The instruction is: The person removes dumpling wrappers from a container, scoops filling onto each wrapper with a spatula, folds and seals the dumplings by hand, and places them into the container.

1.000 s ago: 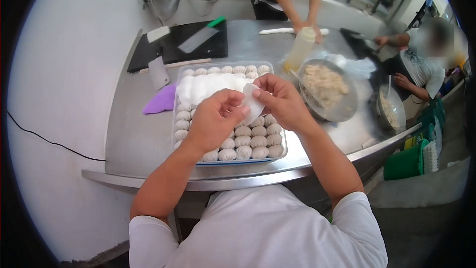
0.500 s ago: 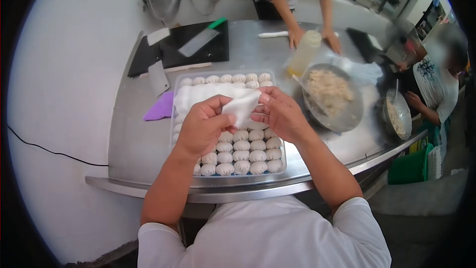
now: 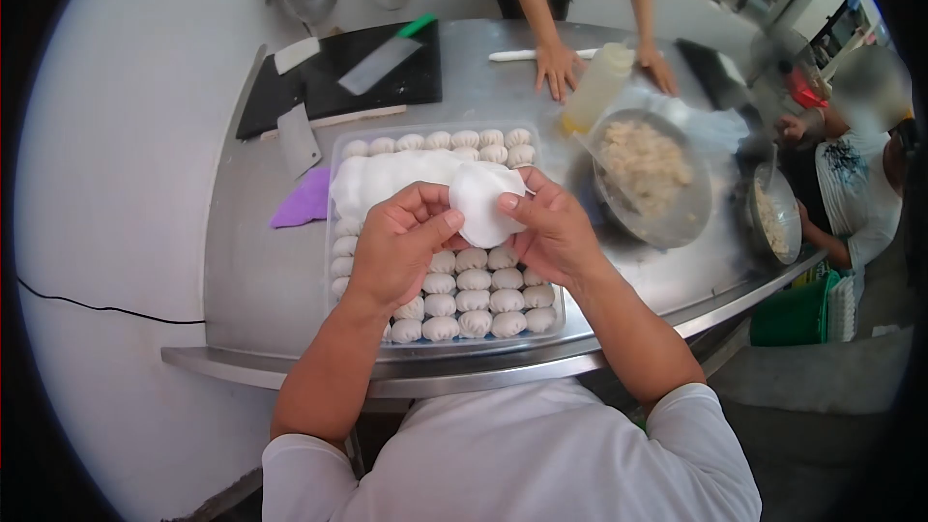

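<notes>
A thin round white dough wrapper (image 3: 481, 203) is stretched between my two hands. My left hand (image 3: 401, 242) pinches its left edge between thumb and fingers. On the opposite edge my right hand (image 3: 553, 227) has its thumb on the near face and its fingers behind. Beneath both hands lies a clear tray (image 3: 563, 314) holding rows of pleated dumplings (image 3: 474, 301). A stack of white wrappers or a white cloth (image 3: 387, 174), I cannot tell which, rests across the dumplings just behind my hands.
Right of the tray stands a metal bowl of filling (image 3: 646, 174), with a squeeze bottle (image 3: 601, 87) behind it. Cleavers (image 3: 382, 65) and a black board (image 3: 416, 77) lie at the back left. A purple cloth (image 3: 303, 200) touches the tray. Two other people are at the table.
The wrapper, seen folded or tilted half a second ago, now faces the camera as a flat disc. The co-worker's hands across the table have spread apart from the white dough strip.
</notes>
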The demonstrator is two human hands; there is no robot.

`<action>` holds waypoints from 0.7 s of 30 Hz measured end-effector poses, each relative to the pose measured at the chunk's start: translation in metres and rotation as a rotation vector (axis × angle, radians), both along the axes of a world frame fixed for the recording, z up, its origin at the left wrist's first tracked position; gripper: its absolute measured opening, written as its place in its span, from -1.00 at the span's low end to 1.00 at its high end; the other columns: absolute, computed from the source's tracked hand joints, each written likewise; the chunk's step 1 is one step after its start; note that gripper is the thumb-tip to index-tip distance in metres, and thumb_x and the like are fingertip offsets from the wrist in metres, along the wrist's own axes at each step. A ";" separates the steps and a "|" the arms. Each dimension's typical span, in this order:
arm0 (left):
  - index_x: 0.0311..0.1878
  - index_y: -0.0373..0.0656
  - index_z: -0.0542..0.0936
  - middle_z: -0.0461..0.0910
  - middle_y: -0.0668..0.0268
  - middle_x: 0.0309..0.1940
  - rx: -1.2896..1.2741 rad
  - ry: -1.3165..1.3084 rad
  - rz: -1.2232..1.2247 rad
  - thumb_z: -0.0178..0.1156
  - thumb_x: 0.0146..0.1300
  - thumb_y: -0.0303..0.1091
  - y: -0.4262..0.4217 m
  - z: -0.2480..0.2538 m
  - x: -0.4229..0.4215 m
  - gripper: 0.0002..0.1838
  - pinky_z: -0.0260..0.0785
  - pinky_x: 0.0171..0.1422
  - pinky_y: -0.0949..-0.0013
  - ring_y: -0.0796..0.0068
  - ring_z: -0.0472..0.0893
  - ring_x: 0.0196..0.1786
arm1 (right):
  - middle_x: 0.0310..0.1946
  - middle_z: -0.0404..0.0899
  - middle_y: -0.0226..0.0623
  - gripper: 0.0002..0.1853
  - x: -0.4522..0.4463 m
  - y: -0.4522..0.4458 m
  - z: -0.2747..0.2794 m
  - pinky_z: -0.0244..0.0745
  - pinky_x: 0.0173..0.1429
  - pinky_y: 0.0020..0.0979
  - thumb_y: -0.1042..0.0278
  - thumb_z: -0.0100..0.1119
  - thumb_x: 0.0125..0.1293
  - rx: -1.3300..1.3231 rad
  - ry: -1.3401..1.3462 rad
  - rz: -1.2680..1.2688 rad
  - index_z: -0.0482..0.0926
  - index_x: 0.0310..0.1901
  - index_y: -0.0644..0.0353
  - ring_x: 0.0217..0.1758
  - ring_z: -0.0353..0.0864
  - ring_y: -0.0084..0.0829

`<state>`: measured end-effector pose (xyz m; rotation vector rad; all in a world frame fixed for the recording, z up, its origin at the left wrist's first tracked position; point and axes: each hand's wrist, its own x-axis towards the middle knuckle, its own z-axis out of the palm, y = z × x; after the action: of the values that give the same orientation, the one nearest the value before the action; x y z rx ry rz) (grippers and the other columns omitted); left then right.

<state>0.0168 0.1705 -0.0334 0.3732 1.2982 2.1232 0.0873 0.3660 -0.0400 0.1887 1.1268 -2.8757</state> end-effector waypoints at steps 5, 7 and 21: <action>0.09 -0.35 0.60 0.70 0.20 -0.13 -0.049 0.012 -0.017 0.20 0.45 -0.55 -0.008 -0.011 -0.005 -0.79 0.67 0.05 0.28 0.43 0.72 -0.11 | -0.16 0.56 -0.43 -0.69 0.000 -0.003 -0.024 0.48 -0.07 -0.55 0.39 0.41 0.39 0.703 0.122 -0.205 0.48 0.03 0.21 -0.15 0.52 -0.68; 0.09 -0.35 0.61 0.71 0.20 -0.12 -0.070 0.041 -0.035 0.19 0.45 -0.55 -0.007 -0.011 -0.004 -0.80 0.66 0.05 0.29 0.44 0.72 -0.10 | -0.25 0.53 -0.50 -0.73 0.003 -0.008 -0.019 0.41 -0.15 -0.61 0.38 0.42 0.38 0.773 0.199 -0.194 0.50 -0.05 0.21 -0.24 0.46 -0.73; 0.08 -0.35 0.62 0.67 0.36 -0.16 -0.331 0.437 0.056 0.19 0.45 -0.59 0.001 -0.008 0.017 -0.81 0.50 0.02 0.55 0.68 0.60 -0.12 | -0.32 0.61 -0.46 -0.80 0.011 -0.014 -0.003 0.50 -0.22 -0.59 0.39 0.36 0.40 0.820 0.111 -0.100 0.57 -0.11 0.31 -0.31 0.55 -0.73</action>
<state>0.0343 0.1712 -0.0416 0.6887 1.8932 1.8826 0.0980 0.3516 -0.0433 0.1067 2.3028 -2.3281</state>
